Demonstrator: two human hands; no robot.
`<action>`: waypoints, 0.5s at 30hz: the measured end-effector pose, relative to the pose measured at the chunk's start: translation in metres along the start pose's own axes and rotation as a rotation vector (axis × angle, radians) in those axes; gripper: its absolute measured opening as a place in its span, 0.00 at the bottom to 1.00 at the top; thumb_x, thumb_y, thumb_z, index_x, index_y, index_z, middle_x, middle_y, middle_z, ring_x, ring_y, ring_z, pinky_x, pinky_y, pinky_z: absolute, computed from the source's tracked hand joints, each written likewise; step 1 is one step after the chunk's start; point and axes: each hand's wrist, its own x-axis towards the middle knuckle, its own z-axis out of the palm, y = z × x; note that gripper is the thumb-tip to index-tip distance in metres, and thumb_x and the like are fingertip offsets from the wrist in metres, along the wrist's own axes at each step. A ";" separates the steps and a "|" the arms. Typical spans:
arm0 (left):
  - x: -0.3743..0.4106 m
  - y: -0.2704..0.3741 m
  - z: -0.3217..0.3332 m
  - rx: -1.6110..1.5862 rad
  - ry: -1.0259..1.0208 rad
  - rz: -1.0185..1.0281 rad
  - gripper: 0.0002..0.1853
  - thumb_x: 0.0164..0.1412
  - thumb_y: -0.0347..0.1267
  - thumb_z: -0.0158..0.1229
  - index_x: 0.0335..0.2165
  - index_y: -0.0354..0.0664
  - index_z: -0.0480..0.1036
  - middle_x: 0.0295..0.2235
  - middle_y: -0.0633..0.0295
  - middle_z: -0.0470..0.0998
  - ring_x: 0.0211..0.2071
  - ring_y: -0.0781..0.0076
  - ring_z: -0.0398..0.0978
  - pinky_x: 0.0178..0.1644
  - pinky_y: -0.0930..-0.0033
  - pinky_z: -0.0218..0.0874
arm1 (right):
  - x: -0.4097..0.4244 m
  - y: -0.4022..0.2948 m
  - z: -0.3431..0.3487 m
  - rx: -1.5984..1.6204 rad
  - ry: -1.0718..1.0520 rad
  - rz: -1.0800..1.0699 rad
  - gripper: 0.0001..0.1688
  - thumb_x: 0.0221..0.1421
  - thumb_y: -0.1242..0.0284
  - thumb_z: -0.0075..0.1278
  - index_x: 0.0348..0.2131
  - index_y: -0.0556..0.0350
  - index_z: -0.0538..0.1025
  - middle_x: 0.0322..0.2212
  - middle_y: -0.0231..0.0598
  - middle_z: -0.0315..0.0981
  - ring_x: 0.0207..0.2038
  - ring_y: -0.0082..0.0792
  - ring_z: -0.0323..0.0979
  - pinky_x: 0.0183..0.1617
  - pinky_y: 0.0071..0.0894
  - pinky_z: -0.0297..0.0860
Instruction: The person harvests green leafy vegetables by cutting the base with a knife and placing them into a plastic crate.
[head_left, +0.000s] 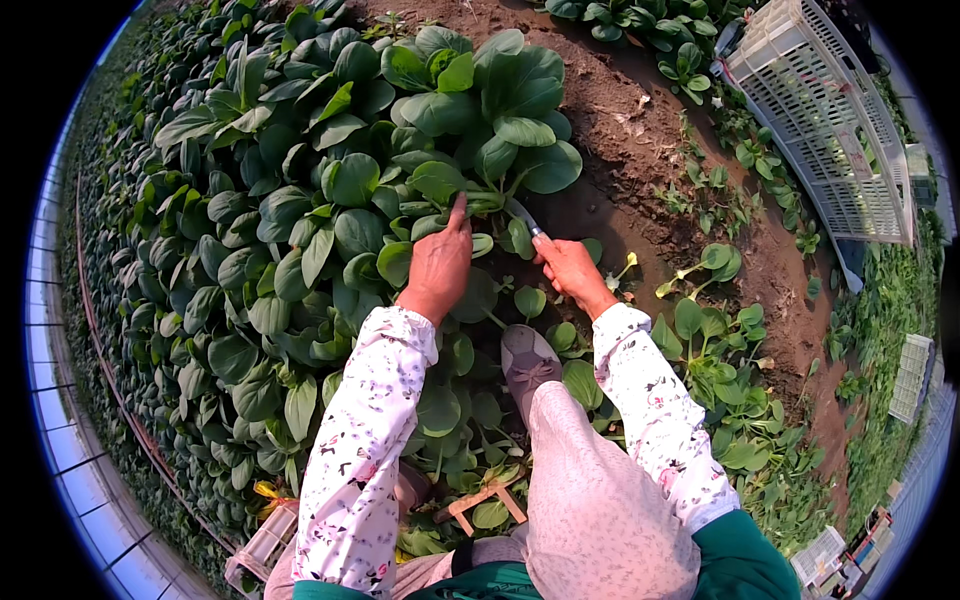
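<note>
My right hand (574, 268) grips the handle of a knife (527, 217). Its metal blade points up and left, to the base of a leafy green plant that looks like bok choy (491, 196). The blade's tip is partly hidden by the stalks. Just left of that base is my left hand (442, 262), its index finger stretched out against the pale green stalks. The other fingers are hidden beneath the hand, so I cannot tell whether they hold leaves. Broad dark green leaves (525, 82) spread above both hands.
Dense leafy greens (255, 300) fill the left side. Bare soil (622, 150) runs along the right, with cut plants (705, 345) lying on it. A white plastic crate (817, 112) stands at upper right. My shoe (529, 360) is below the hands, near a small wooden frame (484, 499).
</note>
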 end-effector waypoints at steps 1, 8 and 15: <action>-0.004 0.001 -0.002 0.003 0.007 -0.004 0.21 0.42 0.20 0.52 0.40 0.30 0.67 0.57 0.51 0.55 0.27 0.61 0.75 0.30 0.65 0.67 | -0.007 0.005 -0.002 -0.071 -0.054 0.022 0.22 0.57 0.57 0.45 0.23 0.58 0.70 0.11 0.25 0.57 0.10 0.15 0.52 0.12 0.17 0.46; -0.055 0.031 -0.042 -0.274 0.063 0.041 0.21 0.45 0.20 0.50 0.43 0.32 0.68 0.57 0.64 0.56 0.27 0.63 0.74 0.30 0.66 0.66 | -0.055 0.040 0.002 0.426 -0.046 -0.116 0.28 0.55 0.48 0.43 0.34 0.57 0.70 0.20 0.28 0.64 0.10 0.13 0.51 0.12 0.12 0.48; -0.112 0.057 -0.048 -0.330 0.034 0.073 0.20 0.44 0.21 0.52 0.42 0.34 0.70 0.55 0.64 0.60 0.35 0.68 0.73 0.35 0.71 0.66 | -0.071 0.018 0.023 0.914 -0.066 -0.102 0.20 0.49 0.67 0.57 0.37 0.56 0.66 0.25 0.25 0.63 0.15 0.12 0.55 0.15 0.11 0.55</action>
